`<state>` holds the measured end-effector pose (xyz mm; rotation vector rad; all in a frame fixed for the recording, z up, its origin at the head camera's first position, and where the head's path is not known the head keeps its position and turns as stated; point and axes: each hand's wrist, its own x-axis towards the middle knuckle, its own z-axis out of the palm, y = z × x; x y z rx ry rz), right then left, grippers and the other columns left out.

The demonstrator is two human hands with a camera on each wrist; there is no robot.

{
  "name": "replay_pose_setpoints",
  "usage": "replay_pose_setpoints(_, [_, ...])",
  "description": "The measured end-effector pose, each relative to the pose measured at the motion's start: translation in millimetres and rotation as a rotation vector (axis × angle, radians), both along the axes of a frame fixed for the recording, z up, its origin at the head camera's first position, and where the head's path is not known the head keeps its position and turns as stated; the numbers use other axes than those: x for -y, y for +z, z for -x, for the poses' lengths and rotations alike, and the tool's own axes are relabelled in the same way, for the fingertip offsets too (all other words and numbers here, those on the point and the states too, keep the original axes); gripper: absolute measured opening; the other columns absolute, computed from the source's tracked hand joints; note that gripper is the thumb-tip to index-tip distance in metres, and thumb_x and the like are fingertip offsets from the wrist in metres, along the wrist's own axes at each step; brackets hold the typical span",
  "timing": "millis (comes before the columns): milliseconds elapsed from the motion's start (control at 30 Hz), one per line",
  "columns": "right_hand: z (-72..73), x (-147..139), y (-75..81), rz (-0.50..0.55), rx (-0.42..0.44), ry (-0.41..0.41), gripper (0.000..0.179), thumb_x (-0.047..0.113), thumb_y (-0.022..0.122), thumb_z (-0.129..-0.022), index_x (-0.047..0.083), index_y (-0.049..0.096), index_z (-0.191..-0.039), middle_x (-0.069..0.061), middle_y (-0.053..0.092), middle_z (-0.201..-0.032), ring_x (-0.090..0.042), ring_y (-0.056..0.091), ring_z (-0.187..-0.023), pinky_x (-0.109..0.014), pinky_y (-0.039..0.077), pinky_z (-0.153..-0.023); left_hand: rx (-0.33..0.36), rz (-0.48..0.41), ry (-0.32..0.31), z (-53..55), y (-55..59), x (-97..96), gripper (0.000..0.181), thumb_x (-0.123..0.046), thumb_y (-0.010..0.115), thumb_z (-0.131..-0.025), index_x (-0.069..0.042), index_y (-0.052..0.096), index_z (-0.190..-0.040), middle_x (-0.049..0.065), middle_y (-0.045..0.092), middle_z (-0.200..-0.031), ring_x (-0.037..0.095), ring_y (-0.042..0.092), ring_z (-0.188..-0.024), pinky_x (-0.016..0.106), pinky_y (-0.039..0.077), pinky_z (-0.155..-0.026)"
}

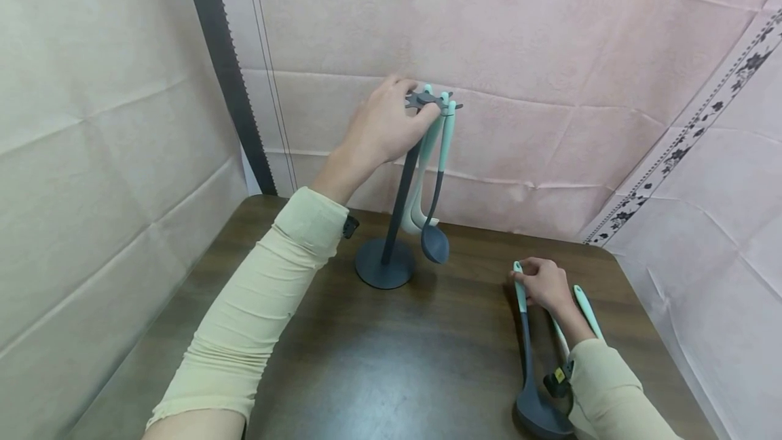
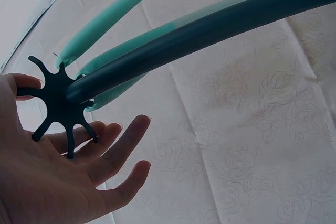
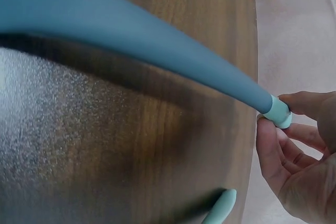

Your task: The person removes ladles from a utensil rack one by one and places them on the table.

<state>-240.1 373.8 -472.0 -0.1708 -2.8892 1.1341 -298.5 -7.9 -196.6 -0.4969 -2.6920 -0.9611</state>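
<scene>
My left hand [image 1: 391,121] is at the top of a dark utensil stand [image 1: 400,202], with thumb and fingers around its star-shaped hook disc [image 2: 58,98]. From the hooks hang a small dark ladle [image 1: 436,244] with a mint handle and pale utensils [image 1: 417,206] with mint handles, partly hidden behind the pole. At the right, my right hand [image 1: 544,284] pinches the mint handle end of a larger dark ladle [image 1: 527,352] between thumb and fingers. Its bowl points toward the near edge, and its shaft casts a shadow on the table in the right wrist view.
Beside and beneath my right forearm lie more mint-handled utensils, one handle [image 1: 588,312] to its right and another [image 1: 559,337] partly covered. The brown wooden table [image 1: 342,358] meets cloth-covered walls [image 1: 519,87] at the back and sides.
</scene>
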Motion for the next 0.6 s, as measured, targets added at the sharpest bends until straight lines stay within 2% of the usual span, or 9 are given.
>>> replay_pose_setpoints(200, [0.9,1,-6.5,-0.021,0.008,0.003,0.044,0.022,0.071,-0.101,-0.007,0.064,-0.135,-0.019,0.072,-0.094,-0.025,0.069,-0.059,-0.04,0.061,-0.055,-0.005,0.003,0.004,-0.1,-0.3,0.2,0.069,-0.057,0.047,-0.098,-0.025,0.047,-0.16,-0.01,0.041,-0.163,0.018,0.048,-0.138,0.039,0.046,-0.107])
replay_pose_setpoints(433, [1.1,3,-10.9,-0.015,0.033,-0.008,0.044,0.02,0.07,-0.103,-0.007,0.064,-0.137,-0.019,0.074,-0.1,-0.023,0.067,-0.059,-0.038,0.06,-0.055,-0.009,0.006,0.004,-0.2,-0.2,-0.3,0.07,-0.057,0.047,-0.098,-0.023,0.047,-0.16,-0.009,0.041,-0.163,0.019,0.049,-0.138,0.039,0.046,-0.108])
replay_pose_setpoints(600, [3.1,3,-16.9,0.003,0.066,-0.005,0.043,0.019,0.071,-0.101,-0.007,0.065,-0.135,-0.013,0.073,-0.086,-0.022,0.068,-0.057,-0.038,0.06,-0.053,-0.016,0.007,0.004,-0.1,-0.9,0.0,0.07,-0.056,0.047,-0.098,-0.023,0.048,-0.16,-0.008,0.042,-0.163,0.019,0.048,-0.138,0.039,0.045,-0.108])
